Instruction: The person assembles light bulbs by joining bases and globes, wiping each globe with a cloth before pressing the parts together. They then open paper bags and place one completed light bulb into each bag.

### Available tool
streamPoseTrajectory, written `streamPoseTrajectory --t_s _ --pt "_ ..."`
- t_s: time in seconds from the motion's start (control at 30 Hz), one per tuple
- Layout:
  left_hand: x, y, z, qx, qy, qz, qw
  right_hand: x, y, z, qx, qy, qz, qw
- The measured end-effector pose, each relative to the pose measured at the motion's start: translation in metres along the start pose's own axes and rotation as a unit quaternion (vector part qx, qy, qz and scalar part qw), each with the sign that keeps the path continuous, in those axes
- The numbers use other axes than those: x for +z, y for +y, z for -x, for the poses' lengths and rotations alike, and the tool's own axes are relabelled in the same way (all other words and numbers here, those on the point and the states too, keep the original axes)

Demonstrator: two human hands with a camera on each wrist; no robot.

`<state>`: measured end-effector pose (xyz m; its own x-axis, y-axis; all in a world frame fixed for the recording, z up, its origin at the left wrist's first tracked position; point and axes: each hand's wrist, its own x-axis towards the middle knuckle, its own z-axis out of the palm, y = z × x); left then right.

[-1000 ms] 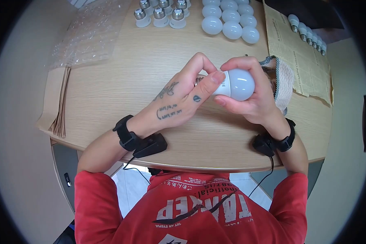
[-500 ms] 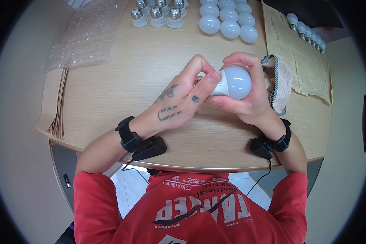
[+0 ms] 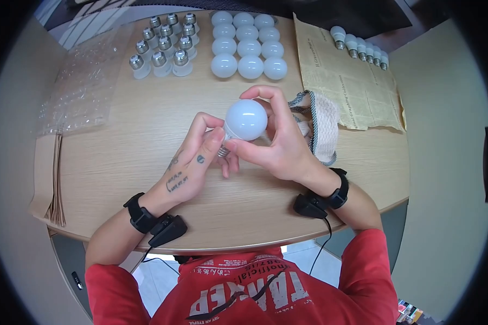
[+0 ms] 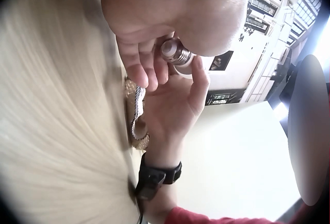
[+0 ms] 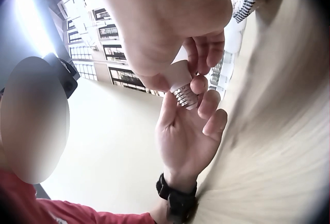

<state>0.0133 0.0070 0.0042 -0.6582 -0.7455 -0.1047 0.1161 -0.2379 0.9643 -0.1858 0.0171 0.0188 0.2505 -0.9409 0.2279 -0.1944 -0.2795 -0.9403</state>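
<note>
A light bulb (image 3: 247, 119) with a white globe is held between both hands over the desk, tilted with its screw end down to the left. My right hand (image 3: 281, 147) grips the globe side, its thumb at the white collar and its fingers round the far side. With thumb and forefinger my left hand (image 3: 188, 165) pinches the collar, while its other fingers curl loosely below. The metal screw base (image 5: 184, 97) shows between the hands in the right wrist view. Seen from the left wrist, the base's end (image 4: 169, 50) pokes out beside the left fingers.
White bases (image 3: 160, 64) with metal screw threads stand upright in rows at the back left. Rows of white globes (image 3: 249, 47) are beside them. Small bulbs (image 3: 354, 44) lie by brown paper (image 3: 344, 81). A cloth pouch (image 3: 325, 127) sits right; bubble wrap (image 3: 87, 81) and paper bags (image 3: 47, 179) lie left.
The bulb has turned from lying sideways to a tilt, its globe up and screw end lower left. Left fingers have loosened below it. The head view has shifted, showing more of the desk's back.
</note>
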Motion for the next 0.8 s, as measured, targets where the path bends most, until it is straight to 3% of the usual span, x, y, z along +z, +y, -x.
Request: streamPoseTrajectory --t_s 0.13,0.23,0.27,0.33,0.47,0.53,0.63,0.7,0.8 --pt "0.001 -0.004 -0.004 0.021 0.002 -0.004 1.000 -0.003 0.003 -0.003 -0.051 0.015 0.064 0.997" --pt "0.002 -0.004 -0.005 0.007 0.010 -0.002 1.000 -0.011 -0.013 -0.007 -0.007 0.050 -0.027 0.998" --pt "0.000 -0.004 -0.006 0.001 0.009 0.003 1.000 -0.018 -0.023 -0.011 -0.033 0.076 -0.024 0.996" --pt "-0.002 -0.003 -0.007 -0.008 0.007 -0.001 1.000 -0.041 -0.046 -0.021 -0.081 0.127 -0.020 0.988" --pt "-0.001 -0.002 -0.007 -0.024 0.000 -0.023 0.999 -0.119 -0.041 -0.057 -0.084 0.236 0.150 0.956" --pt "-0.001 -0.002 -0.007 -0.024 0.000 -0.027 0.999 -0.176 -0.012 -0.076 -0.007 0.271 0.314 0.910" --pt "-0.002 0.000 -0.006 -0.024 -0.002 -0.040 0.999 -0.229 0.027 -0.094 0.086 0.277 0.427 0.857" --pt "-0.003 -0.001 -0.006 -0.025 -0.008 -0.044 0.999 -0.249 0.051 -0.102 0.126 0.268 0.493 0.818" --pt "-0.001 0.002 -0.006 -0.031 -0.009 -0.059 0.998 -0.252 0.072 -0.111 0.157 0.247 0.508 0.810"
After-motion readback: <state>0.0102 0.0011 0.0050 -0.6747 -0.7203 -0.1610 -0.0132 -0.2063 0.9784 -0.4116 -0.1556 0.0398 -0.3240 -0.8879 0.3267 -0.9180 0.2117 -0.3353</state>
